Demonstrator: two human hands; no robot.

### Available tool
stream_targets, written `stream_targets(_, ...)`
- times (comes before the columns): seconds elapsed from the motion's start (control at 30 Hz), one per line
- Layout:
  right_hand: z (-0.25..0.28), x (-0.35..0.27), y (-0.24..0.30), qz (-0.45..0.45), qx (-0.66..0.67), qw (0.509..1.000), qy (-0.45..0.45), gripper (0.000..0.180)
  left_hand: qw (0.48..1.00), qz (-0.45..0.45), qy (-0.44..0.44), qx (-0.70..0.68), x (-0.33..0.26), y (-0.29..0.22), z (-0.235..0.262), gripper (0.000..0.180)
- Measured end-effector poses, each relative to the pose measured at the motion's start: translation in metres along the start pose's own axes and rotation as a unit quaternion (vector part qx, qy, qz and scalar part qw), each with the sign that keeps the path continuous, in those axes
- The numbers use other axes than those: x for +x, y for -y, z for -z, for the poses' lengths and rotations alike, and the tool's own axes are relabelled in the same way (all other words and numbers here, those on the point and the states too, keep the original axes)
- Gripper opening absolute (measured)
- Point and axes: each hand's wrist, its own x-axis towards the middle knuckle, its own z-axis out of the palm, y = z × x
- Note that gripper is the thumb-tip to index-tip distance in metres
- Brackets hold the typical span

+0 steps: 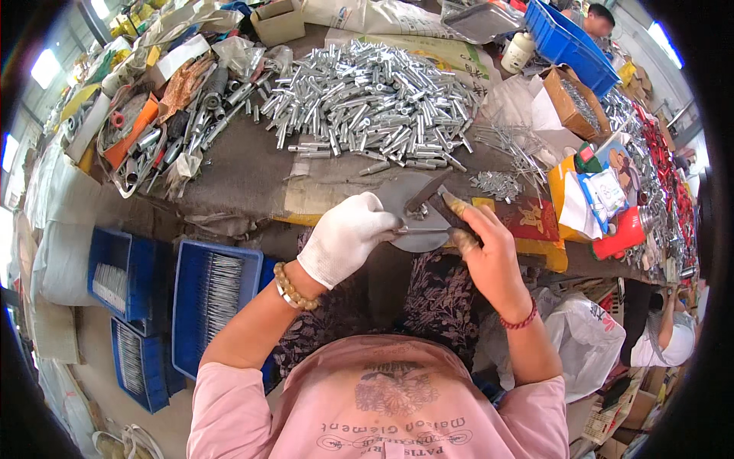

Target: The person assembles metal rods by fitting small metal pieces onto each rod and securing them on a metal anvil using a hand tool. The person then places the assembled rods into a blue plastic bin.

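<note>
Where held, lies level at the near edge of the surface [245,168], over a round grey plate [405,200]: thin metal pin [423,229], spanning the gap between the two hands.

Judged to handle as follows:
- Light and stiff; unlikely to bend under finger pressure.
- Smooth and narrow, so prone to roll or slip out of a loose pinch.
- Best taken near one end, between thumb and forefinger, leaving the other end free.

Left hand [348,237]: gloved in white, grip closed to a tight pinch on the left end of the thin metal pin. Beaded bracelet at the wrist.

Right hand [485,245]: bare, grip closed around a dark block [436,200] that slants up across the round grey plate; lower fingers touching or just beside the right end of the pin, exact contact not resolvable. Red cord at the wrist.

Surroundings, working outward:
- Small heap of short metal pieces [495,183] just right of the plate.
- Large pile of silver tubes [367,99] farther back, mid-surface.
- Assorted tools and fittings [191,115] at the back left.
- Open cardboard box [573,103] of small metal parts at the back right.
- Blue crates [214,298] of thin rods below the surface, to the left of the knees.
</note>
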Motion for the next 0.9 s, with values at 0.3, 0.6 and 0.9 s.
stream_targets(0.3, 0.003, 0.026, -0.022, 0.091, -0.234, 0.968, -0.004, 0.029, 0.994, -0.078, 0.012, 0.072, 0.002, -0.001, 0.006, 0.034)
stream_targets(0.6, -0.01, -0.019, 0.012, 0.002, -0.159, 0.986, 0.057, 0.024, 0.998, -0.005, -0.069, -0.002, -0.008, -0.003, -0.004, 0.025)
stream_targets(0.9, -0.03, -0.043, 0.022, -0.219, 0.162, 0.95, 0.155, 0.033, 0.902, 0.339, -0.111, -0.244, -0.057, -0.039, -0.053, 0.055)
